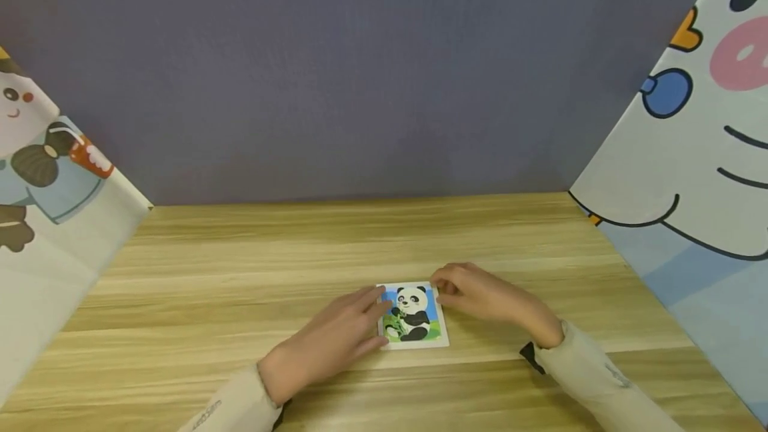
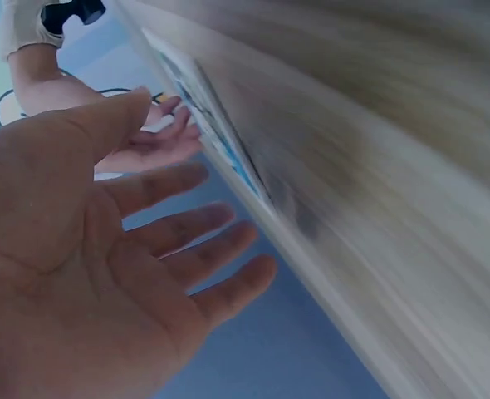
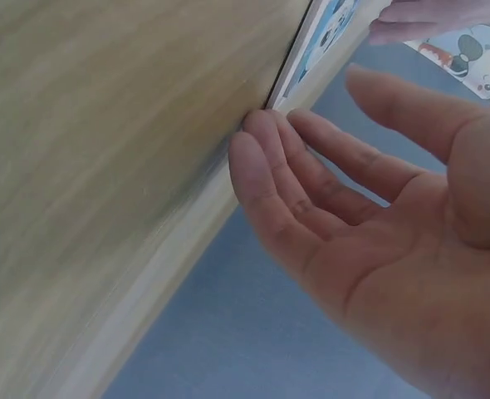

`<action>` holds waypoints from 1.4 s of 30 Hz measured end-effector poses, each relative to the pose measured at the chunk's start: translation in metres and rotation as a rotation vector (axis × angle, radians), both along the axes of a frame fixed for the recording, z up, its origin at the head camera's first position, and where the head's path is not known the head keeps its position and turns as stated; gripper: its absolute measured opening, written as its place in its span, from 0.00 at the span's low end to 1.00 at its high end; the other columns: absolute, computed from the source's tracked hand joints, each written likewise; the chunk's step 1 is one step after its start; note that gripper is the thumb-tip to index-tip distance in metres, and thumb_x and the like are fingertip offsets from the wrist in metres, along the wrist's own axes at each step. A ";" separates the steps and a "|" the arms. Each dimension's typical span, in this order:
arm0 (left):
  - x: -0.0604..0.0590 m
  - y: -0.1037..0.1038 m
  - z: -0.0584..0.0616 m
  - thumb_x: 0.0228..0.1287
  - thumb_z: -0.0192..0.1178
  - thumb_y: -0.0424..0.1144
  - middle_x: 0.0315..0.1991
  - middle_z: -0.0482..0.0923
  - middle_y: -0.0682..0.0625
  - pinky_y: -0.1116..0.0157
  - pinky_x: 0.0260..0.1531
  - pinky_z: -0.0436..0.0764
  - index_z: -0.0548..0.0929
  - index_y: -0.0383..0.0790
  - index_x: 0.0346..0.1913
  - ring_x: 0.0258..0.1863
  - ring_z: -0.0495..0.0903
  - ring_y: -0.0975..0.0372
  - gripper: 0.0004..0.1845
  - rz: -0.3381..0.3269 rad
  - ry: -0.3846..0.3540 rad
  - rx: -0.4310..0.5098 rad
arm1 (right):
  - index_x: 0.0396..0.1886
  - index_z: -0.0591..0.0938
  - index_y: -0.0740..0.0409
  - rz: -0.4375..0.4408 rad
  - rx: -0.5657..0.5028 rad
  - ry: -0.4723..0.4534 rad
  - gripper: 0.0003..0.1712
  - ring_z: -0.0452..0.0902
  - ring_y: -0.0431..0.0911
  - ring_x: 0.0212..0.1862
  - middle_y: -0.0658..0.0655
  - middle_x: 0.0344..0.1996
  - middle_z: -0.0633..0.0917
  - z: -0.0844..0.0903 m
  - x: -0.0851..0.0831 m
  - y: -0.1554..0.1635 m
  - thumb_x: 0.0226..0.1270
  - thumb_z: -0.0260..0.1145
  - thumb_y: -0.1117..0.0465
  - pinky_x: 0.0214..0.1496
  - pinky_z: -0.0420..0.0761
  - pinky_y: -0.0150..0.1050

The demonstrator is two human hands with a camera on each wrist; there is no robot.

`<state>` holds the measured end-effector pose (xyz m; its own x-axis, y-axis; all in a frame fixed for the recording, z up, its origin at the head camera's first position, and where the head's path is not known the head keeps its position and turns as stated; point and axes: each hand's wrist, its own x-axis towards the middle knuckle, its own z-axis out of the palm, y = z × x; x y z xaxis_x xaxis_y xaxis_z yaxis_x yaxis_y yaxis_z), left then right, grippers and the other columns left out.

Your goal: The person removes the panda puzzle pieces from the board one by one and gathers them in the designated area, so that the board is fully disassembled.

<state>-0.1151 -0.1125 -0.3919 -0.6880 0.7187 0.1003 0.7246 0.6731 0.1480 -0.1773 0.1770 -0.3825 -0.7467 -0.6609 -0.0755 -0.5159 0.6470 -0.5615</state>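
A flat square panda picture (image 1: 414,315) with a white border lies on the wooden table. It shows a panda against blue sky and green grass. My left hand (image 1: 336,335) is at its left side, with fingertips over or against that border; the left wrist view shows these fingers (image 2: 203,224) spread and nearly straight, nothing in the palm. At the upper right corner is my right hand (image 1: 480,292). In the right wrist view its fingertips (image 3: 251,166) meet the tabletop beside the picture's edge, lightly bent, with the thumb apart from them.
The wood-grain table (image 1: 270,252) ends at a dark grey-blue panel (image 1: 360,85) behind. Side panels with cartoon prints, a figure with a drink (image 1: 54,152) on the left and a pink-nosed animal (image 1: 720,119) on the right, flank it.
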 end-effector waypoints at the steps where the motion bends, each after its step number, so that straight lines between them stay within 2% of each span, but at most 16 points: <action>1: -0.002 0.004 0.000 0.72 0.57 0.53 0.70 0.67 0.37 0.49 0.67 0.68 0.73 0.37 0.69 0.69 0.67 0.46 0.31 -0.008 0.003 -0.011 | 0.60 0.79 0.65 0.005 0.008 0.004 0.20 0.79 0.42 0.44 0.53 0.44 0.83 -0.001 -0.001 0.000 0.72 0.64 0.62 0.46 0.82 0.38; 3: -0.006 0.010 -0.001 0.72 0.57 0.55 0.71 0.66 0.39 0.49 0.66 0.69 0.73 0.41 0.70 0.70 0.66 0.47 0.31 -0.019 -0.006 -0.037 | 0.60 0.79 0.65 0.003 0.025 0.015 0.20 0.76 0.41 0.43 0.52 0.44 0.81 -0.003 -0.001 -0.001 0.72 0.64 0.62 0.44 0.80 0.37; 7: -0.010 0.021 0.001 0.71 0.55 0.60 0.76 0.59 0.43 0.46 0.67 0.67 0.68 0.51 0.74 0.74 0.60 0.49 0.33 -0.018 -0.098 -0.078 | 0.61 0.79 0.65 0.004 0.029 0.023 0.20 0.73 0.40 0.40 0.52 0.44 0.79 -0.006 -0.001 -0.001 0.73 0.63 0.62 0.40 0.78 0.35; 10: -0.012 0.027 0.002 0.69 0.54 0.62 0.77 0.55 0.44 0.44 0.67 0.66 0.64 0.56 0.76 0.75 0.57 0.49 0.35 -0.013 -0.148 -0.117 | 0.61 0.79 0.65 0.000 0.017 0.016 0.20 0.75 0.41 0.41 0.53 0.46 0.79 -0.006 0.000 -0.003 0.73 0.63 0.62 0.41 0.79 0.35; 15: -0.011 0.030 -0.001 0.70 0.54 0.62 0.77 0.55 0.44 0.45 0.65 0.69 0.62 0.58 0.77 0.75 0.57 0.48 0.36 -0.005 -0.146 -0.175 | 0.61 0.79 0.65 -0.015 0.008 -0.005 0.19 0.78 0.47 0.48 0.55 0.49 0.79 -0.006 0.002 -0.009 0.74 0.63 0.62 0.47 0.81 0.41; 19: -0.011 0.030 -0.003 0.70 0.53 0.62 0.77 0.55 0.44 0.46 0.64 0.71 0.62 0.57 0.77 0.75 0.57 0.48 0.36 -0.010 -0.130 -0.172 | 0.60 0.79 0.64 -0.039 0.002 -0.007 0.18 0.78 0.47 0.49 0.54 0.47 0.79 -0.005 0.004 -0.011 0.73 0.63 0.63 0.49 0.81 0.42; 23: -0.011 0.032 -0.005 0.70 0.54 0.61 0.78 0.54 0.45 0.46 0.63 0.71 0.62 0.57 0.77 0.75 0.56 0.48 0.35 -0.013 -0.132 -0.162 | 0.57 0.80 0.64 -0.051 -0.012 -0.005 0.16 0.77 0.45 0.46 0.52 0.44 0.79 -0.006 0.004 -0.011 0.73 0.63 0.64 0.47 0.80 0.39; 28: -0.008 0.036 -0.006 0.69 0.55 0.60 0.78 0.54 0.50 0.44 0.63 0.71 0.62 0.58 0.77 0.76 0.55 0.50 0.35 -0.007 -0.143 -0.150 | 0.49 0.78 0.62 -0.068 -0.007 -0.007 0.10 0.72 0.41 0.39 0.51 0.39 0.77 -0.011 0.004 -0.012 0.71 0.64 0.65 0.40 0.77 0.36; 32: -0.006 0.037 -0.008 0.70 0.55 0.60 0.78 0.54 0.50 0.44 0.63 0.70 0.62 0.59 0.77 0.76 0.55 0.50 0.35 0.000 -0.137 -0.158 | 0.46 0.75 0.61 -0.070 -0.001 -0.011 0.10 0.68 0.42 0.34 0.51 0.36 0.74 -0.014 0.005 -0.013 0.70 0.65 0.65 0.35 0.74 0.35; 42: -0.006 0.037 -0.005 0.70 0.54 0.59 0.79 0.53 0.50 0.43 0.64 0.70 0.60 0.59 0.77 0.76 0.54 0.50 0.35 -0.004 -0.155 -0.173 | 0.44 0.74 0.60 -0.089 -0.031 -0.041 0.09 0.69 0.43 0.33 0.51 0.34 0.74 -0.015 0.004 -0.013 0.69 0.66 0.66 0.34 0.74 0.35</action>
